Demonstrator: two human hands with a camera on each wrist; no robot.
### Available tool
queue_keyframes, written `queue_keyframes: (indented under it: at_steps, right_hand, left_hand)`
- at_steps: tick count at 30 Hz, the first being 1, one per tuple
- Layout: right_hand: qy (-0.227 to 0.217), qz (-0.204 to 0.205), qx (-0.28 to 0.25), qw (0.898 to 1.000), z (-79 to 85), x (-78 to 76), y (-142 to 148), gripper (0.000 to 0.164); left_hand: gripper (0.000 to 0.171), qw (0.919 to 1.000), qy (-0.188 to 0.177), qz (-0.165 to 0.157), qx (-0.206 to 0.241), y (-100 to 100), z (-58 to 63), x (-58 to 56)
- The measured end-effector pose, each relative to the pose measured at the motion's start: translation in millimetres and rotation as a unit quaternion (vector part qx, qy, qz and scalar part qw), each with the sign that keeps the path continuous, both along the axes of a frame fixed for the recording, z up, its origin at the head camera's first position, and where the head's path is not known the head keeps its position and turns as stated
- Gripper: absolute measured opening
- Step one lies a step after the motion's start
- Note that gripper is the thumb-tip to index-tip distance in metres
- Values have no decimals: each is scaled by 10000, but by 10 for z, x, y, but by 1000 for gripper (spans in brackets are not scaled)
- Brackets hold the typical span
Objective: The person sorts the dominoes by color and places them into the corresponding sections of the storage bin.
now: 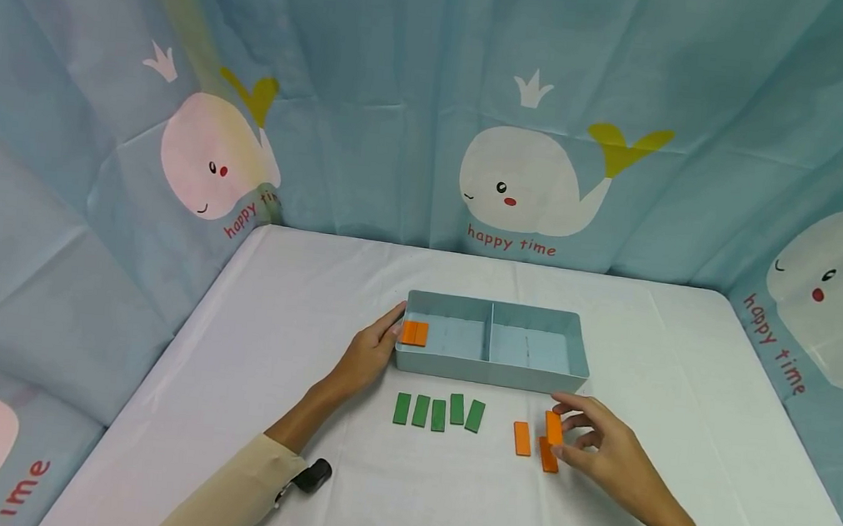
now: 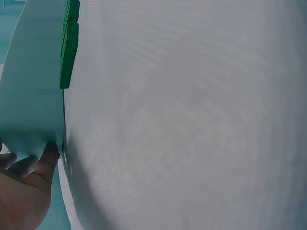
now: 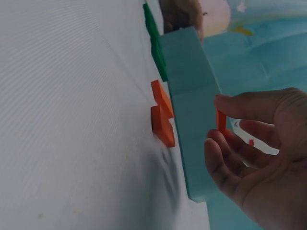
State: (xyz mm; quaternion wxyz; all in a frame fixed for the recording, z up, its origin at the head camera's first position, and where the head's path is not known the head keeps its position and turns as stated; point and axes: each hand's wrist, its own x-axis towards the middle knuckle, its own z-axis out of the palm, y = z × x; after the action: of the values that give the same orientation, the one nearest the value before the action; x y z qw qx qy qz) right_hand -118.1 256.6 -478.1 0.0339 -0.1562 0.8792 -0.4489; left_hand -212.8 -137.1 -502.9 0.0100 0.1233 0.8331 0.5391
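Note:
A light blue two-compartment box [image 1: 490, 373] sits on the table. My left hand [image 1: 366, 357] rests its fingers on the box's left end wall; the left wrist view shows the fingertips [image 2: 51, 146] low on that wall. My right hand [image 1: 604, 450] pinches an orange domino-like tile [image 1: 553, 426] between thumb and fingers, in front of the box's right part. In the right wrist view this tile [image 3: 220, 120] appears edge-on. Two loose orange tiles [image 1: 522, 439] lie just left of and below that hand. Two more orange tiles [image 1: 415, 333] are side by side at the left end of the left compartment.
Several green tiles [image 1: 438, 416] lie in an uneven row before the box's left half. A divider [image 1: 491, 332] splits the box. A white cloth [image 1: 400, 512] covers the table, and a blue whale-print curtain [image 1: 392, 168] hangs behind. A black device [image 1: 313, 476] sits at my left sleeve.

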Motion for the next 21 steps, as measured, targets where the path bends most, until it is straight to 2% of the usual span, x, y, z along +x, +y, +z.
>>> queue_keyframes:
  at_steps: [11, 21]
  right_hand:
    - [671, 302, -734, 9946, 7, -81, -185, 59]
    - [785, 280, -1180, 9895, 14, -200, -345, 59]
  left_hand:
    - [53, 9999, -92, 26, -61, 6, 13, 16]
    - [53, 10000, -48, 55, -58, 5, -13, 7]
